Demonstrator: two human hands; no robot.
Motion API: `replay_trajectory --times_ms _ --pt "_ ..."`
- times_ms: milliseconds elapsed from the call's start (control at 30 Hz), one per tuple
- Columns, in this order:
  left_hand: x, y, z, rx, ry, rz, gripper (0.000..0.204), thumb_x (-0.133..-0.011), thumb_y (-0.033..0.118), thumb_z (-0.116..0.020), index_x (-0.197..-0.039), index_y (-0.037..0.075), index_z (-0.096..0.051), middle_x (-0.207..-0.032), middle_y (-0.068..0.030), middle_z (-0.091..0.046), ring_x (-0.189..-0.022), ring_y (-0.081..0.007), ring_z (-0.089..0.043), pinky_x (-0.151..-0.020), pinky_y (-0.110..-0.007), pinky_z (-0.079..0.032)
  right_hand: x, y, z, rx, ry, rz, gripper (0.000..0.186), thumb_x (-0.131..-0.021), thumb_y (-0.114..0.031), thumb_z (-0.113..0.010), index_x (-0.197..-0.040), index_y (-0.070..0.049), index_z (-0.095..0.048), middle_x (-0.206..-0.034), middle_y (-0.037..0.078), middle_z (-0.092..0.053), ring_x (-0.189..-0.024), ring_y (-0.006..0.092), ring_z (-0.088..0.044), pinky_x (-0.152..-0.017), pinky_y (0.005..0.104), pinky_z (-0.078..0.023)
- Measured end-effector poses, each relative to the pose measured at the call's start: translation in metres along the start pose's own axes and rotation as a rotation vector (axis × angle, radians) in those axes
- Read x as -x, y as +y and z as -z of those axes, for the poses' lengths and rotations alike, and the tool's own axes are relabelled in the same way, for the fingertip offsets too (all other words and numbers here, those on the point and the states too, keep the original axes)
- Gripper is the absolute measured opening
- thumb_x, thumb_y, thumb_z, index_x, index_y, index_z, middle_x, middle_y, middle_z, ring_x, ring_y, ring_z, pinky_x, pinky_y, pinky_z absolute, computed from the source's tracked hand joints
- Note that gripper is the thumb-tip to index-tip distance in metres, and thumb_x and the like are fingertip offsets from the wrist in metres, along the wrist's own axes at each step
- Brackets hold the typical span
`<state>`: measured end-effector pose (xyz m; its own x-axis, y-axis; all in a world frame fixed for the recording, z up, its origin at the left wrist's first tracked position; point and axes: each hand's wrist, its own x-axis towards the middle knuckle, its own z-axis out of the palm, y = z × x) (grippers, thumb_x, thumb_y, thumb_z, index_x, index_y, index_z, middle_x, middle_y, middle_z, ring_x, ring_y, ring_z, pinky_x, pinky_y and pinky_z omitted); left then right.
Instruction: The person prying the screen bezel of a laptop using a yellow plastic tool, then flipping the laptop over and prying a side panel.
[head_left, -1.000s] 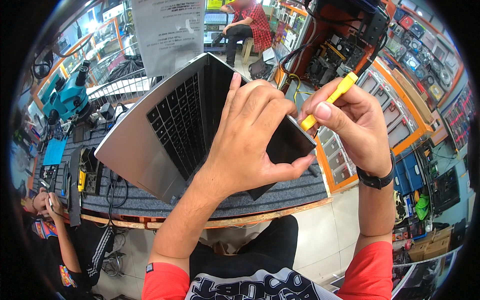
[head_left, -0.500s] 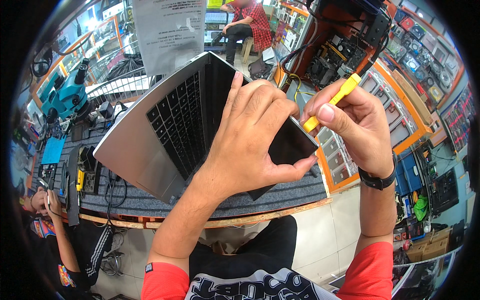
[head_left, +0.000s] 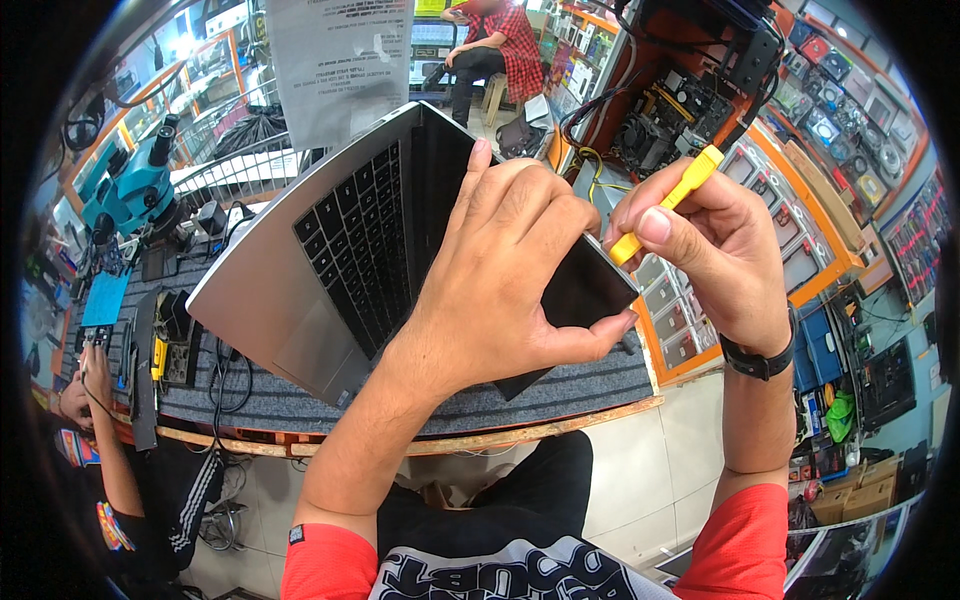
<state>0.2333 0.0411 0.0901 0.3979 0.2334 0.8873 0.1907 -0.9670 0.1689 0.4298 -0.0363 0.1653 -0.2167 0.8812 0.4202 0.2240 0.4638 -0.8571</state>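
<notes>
A silver laptop [head_left: 265, 265] with a black keyboard stands tilted on its edge, its lid partly unfolded. In front of its dark screen [head_left: 590, 285] is my left hand [head_left: 490, 270], with the fingers bent to the screen's edge and the thumb across its lower corner. I take this hand as gripping the lid, though the fingertips are partly hidden. My right hand [head_left: 715, 240] pinches a yellow plastic pry tool [head_left: 692, 180] between thumb and fingers. The tool's lower end meets the screen's right edge, and its other end points up and away.
A grey ribbed mat [head_left: 460, 410] covers the bench. Back left stands a teal microscope [head_left: 135, 185]. A co-worker's hands [head_left: 85, 390] are at the far left. An open computer case [head_left: 675, 110] is at the back right, beside an orange-framed display case [head_left: 830, 270].
The yellow pry tool and my right hand have shifted very slightly to the right. My left hand and the laptop stay nearly still. The co-worker's hands at the left moved up a little.
</notes>
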Motion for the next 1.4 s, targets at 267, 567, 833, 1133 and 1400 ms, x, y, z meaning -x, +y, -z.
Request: replay_trajectory --times_ms 267,567,833,1133,1400 --pt "-0.002 -0.001 0.000 0.008 0.016 -0.010 0.062 -0.064 0.038 -0.092 -0.107 0.004 -0.063 -0.104 -0.0111 -0.055 -0.105 -0.0354 -0.056 -0.120 -0.068 -0.027 -0.001 -0.001 -0.001 0.001 0.006 -0.014 0.024 -0.100 -0.018 -0.076 -0.111 0.002 -0.069 -0.098 0.008 -0.072 -0.088 0.0118 -0.068 -0.081 0.0268 -0.057" --pt "-0.002 -0.001 0.000 0.014 -0.012 0.006 0.061 -0.064 0.038 -0.092 -0.106 0.005 -0.063 -0.101 -0.0088 -0.055 -0.101 -0.0321 -0.058 -0.121 -0.067 -0.025 -0.001 -0.003 -0.001 0.015 0.003 -0.013 0.024 -0.100 -0.018 -0.077 -0.111 0.002 -0.069 -0.098 0.008 -0.072 -0.089 0.0121 -0.069 -0.081 0.0271 -0.057" --pt "-0.003 -0.004 -0.007 0.069 0.043 -0.022 0.056 -0.062 0.036 -0.090 -0.100 0.005 -0.063 -0.100 -0.0100 -0.055 -0.105 -0.0331 -0.054 -0.118 -0.066 -0.030 0.001 -0.019 -0.006 0.098 0.020 -0.089 0.019 -0.100 -0.015 -0.073 -0.108 0.001 -0.068 -0.098 0.008 -0.071 -0.088 0.0131 -0.069 -0.078 0.0275 -0.057" --pt "-0.005 -0.007 -0.011 0.091 0.055 -0.058 0.054 -0.063 0.033 -0.091 -0.099 0.004 -0.063 -0.099 -0.0104 -0.055 -0.104 -0.0336 -0.054 -0.115 -0.064 -0.035 -0.002 -0.026 -0.009 0.148 0.018 -0.138 0.021 -0.100 -0.015 -0.075 -0.110 0.002 -0.066 -0.096 0.005 -0.070 -0.082 0.0103 -0.068 -0.076 0.0254 -0.055" --pt "-0.007 -0.007 -0.003 0.116 0.008 -0.012 0.055 -0.063 0.035 -0.094 -0.101 0.007 -0.065 -0.095 -0.0062 -0.057 -0.100 -0.0307 -0.056 -0.121 -0.065 -0.027 -0.002 -0.033 -0.010 0.207 0.037 -0.186 0.021 -0.100 -0.015 -0.076 -0.110 0.002 -0.067 -0.094 0.006 -0.071 -0.081 0.0106 -0.068 -0.076 0.0250 -0.056"
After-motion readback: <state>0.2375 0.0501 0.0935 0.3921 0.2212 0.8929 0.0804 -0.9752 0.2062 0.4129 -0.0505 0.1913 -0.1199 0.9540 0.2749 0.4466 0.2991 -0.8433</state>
